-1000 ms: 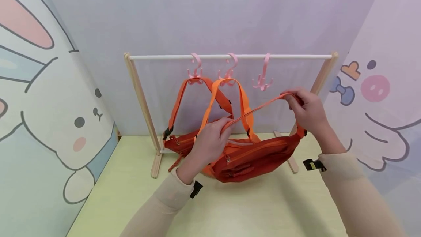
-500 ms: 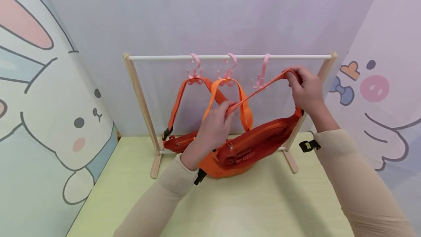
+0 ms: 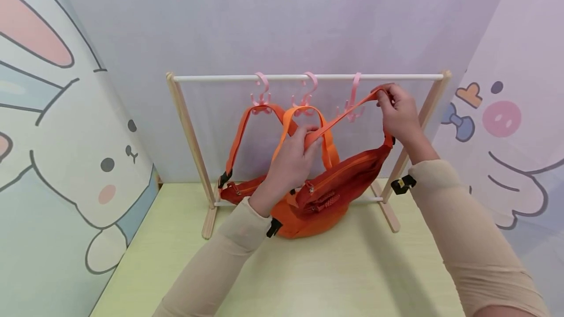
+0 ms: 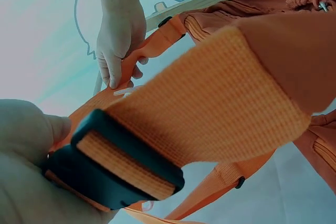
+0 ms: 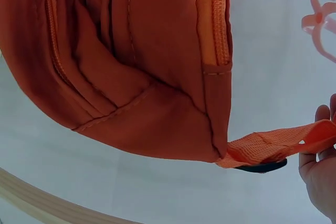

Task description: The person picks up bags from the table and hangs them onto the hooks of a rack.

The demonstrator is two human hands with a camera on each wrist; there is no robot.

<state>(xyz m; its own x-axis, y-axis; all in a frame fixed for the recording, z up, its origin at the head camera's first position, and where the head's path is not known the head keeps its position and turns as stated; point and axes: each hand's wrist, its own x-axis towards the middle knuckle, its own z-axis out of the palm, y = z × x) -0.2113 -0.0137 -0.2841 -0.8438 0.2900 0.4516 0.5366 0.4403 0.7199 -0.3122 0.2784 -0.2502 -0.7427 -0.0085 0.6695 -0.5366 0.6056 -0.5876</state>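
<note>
A rust-orange waist bag (image 3: 348, 175) hangs tilted from its strap (image 3: 341, 116), right end higher. My left hand (image 3: 291, 158) grips the strap at its left part, by a black buckle (image 4: 126, 163) in the left wrist view. Farther up and right, my right hand (image 3: 400, 114) pinches the strap between thumb and fingers. The strap crosses in front of the right-hand pink hook (image 3: 354, 94); whether they touch I cannot tell. Zips and the bag's end show large in the right wrist view, where the right hand (image 5: 321, 182) holds the strap.
A wooden rack with a white rail (image 3: 220, 78) stands on the pale table (image 3: 308, 278). From the left pink hook (image 3: 263, 89) hangs another rust-orange waist bag (image 3: 240, 189); the middle hook (image 3: 308, 89) carries a brighter orange bag (image 3: 304, 226), partly covered.
Both hands have risen, lifting the strap and waist bag higher. Lately the right hand has shifted left. The strap now lies in front of the right-hand hook.
</note>
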